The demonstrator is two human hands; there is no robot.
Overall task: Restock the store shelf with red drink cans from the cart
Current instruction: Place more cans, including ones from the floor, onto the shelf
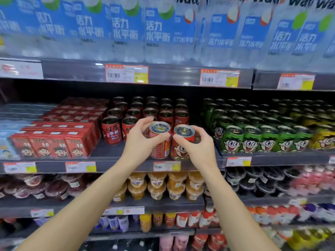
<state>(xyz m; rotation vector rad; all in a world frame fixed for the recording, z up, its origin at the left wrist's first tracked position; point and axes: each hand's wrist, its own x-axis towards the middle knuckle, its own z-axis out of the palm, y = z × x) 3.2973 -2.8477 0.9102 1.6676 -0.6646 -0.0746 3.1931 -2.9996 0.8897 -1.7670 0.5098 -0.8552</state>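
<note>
Two red drink cans stand side by side at the front edge of the dark shelf (108,153). My left hand (139,140) grips the left red can (159,142) round its top, fingers curled over the rim. My right hand (197,142) grips the right red can (182,142), whose cartoon face points at me. Behind them stand several rows of the same red cans (111,130). The cart is out of view.
Red drink cartons (54,142) fill the shelf to the left, green cans (253,140) and yellow cans (324,140) to the right. Large water bottles (126,33) stand on the shelf above. Orange jelly cups (157,185) and other goods sit below.
</note>
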